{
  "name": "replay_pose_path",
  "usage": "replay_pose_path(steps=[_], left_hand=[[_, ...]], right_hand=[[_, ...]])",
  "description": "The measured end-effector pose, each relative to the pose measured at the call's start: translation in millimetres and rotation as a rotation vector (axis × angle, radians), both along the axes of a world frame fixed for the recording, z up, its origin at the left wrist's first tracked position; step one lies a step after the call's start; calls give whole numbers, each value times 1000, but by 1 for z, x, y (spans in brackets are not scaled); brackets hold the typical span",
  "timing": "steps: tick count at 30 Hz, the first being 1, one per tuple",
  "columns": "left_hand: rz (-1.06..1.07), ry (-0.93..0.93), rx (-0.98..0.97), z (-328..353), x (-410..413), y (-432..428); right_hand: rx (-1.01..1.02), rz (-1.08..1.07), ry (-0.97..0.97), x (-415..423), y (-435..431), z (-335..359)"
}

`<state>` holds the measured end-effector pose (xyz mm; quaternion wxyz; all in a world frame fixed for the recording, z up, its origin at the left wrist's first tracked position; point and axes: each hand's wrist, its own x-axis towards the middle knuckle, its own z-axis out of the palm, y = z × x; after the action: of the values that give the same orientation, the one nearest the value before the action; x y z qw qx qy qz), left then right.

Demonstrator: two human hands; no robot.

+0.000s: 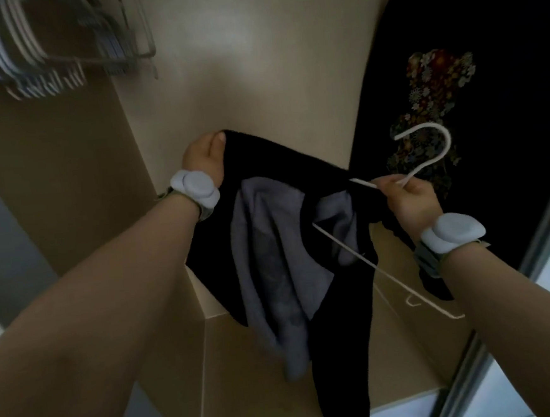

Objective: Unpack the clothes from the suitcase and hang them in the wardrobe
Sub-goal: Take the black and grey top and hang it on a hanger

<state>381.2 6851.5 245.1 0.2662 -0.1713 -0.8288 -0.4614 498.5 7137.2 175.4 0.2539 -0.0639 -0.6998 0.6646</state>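
Inside the wardrobe (255, 61), the hanging step is judged to be in hand. A black garment (333, 302), grey within, is held in mid-air before the back wall, and a white hanger (375, 263) is laid partly into its neck. Next, the free shoulder must be drawn over the hanger's arm and the hook lifted to the rail. Both forearms are stretched forward. The garment's upper edge is gripped by the left hand (205, 158), and the hanger's neck is pinched below the hook by the right hand (409, 201).
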Motion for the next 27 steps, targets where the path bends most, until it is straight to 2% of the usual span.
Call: replay_pose_path(steps=[2,6,9,12,14,16,20,25,27], left_hand=[[4,74,-29,13,-1,6],[-26,142,-58,26,-6,5],[-12,144,-153,32,-5,4],[121,292,-635,30,7,19],[58,314,-943,28,20,35],[17,304,-1082,27,29,44],[39,311,-1071,23,38,54],[-119,213,-987,12,52,77],[-117,165,-911,10,46,73]], right_hand=[[55,21,9,3,0,1],[-92,41,72,7,-5,0],[-21,38,51,4,-18,6],[-75,26,75,-3,-30,16],[-42,23,85,-5,-40,20],[-2,28,101,-7,-48,20],[58,18,112,-14,-58,22],[44,141,102,-24,-64,17],[229,51,120,-19,-56,12]])
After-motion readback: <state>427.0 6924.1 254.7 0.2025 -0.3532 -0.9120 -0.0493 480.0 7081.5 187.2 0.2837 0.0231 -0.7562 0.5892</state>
